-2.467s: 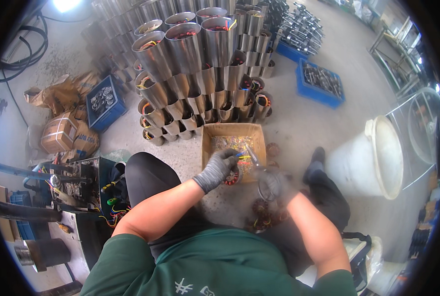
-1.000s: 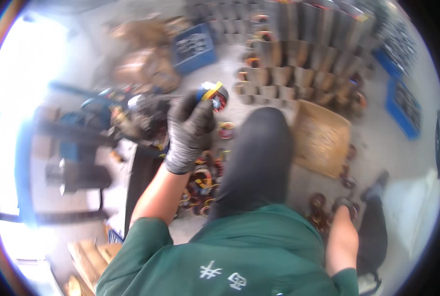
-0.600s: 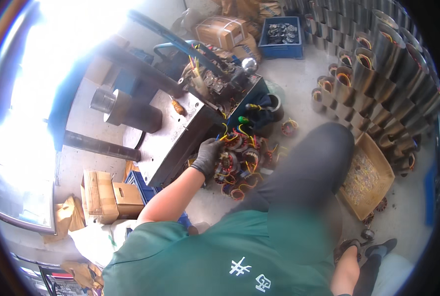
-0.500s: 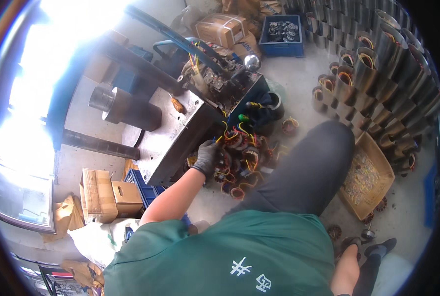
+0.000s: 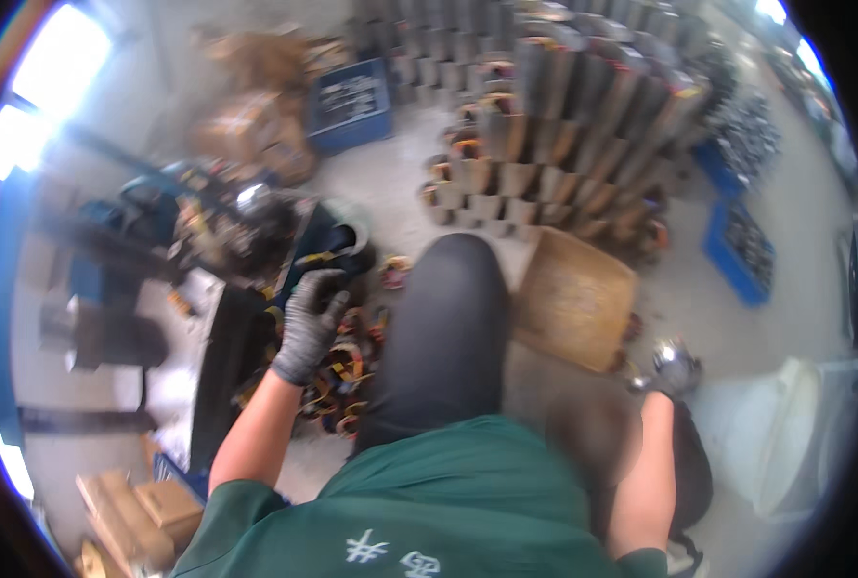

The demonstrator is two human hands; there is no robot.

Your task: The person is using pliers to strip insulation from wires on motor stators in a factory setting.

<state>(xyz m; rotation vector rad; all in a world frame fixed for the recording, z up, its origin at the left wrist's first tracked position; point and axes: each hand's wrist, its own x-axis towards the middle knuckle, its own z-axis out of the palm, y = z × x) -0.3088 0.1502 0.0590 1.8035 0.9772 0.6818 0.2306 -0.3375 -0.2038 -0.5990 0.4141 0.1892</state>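
Note:
My left hand (image 5: pixel 312 323), in a grey glove, is raised above a pile of wire-wound motor stators (image 5: pixel 347 364) on the floor. Its thumb stands apart from the curled fingers, and nothing shows between them. Just beyond the fingertips are a dark cylinder (image 5: pixel 352 239) and a yellow-and-black handled tool (image 5: pixel 318 257). Down at the right, beside the floor, my gloved right hand (image 5: pixel 677 374) is closed around a shiny round metal part (image 5: pixel 670 351). Blur hides that part's details.
A steel press (image 5: pixel 183 356) stands left. A tan tray (image 5: pixel 573 299) of small bits lies right of my knee. Tall metal tubes (image 5: pixel 545 125) are stacked beyond it. Blue crates (image 5: pixel 352 125) of metal parts sit at the back, and a white bin (image 5: pixel 785 433) at the right.
The view has swung to the right. My left hand has lifted off the stator pile and loosened. My right hand, hidden before, now shows at the round metal part.

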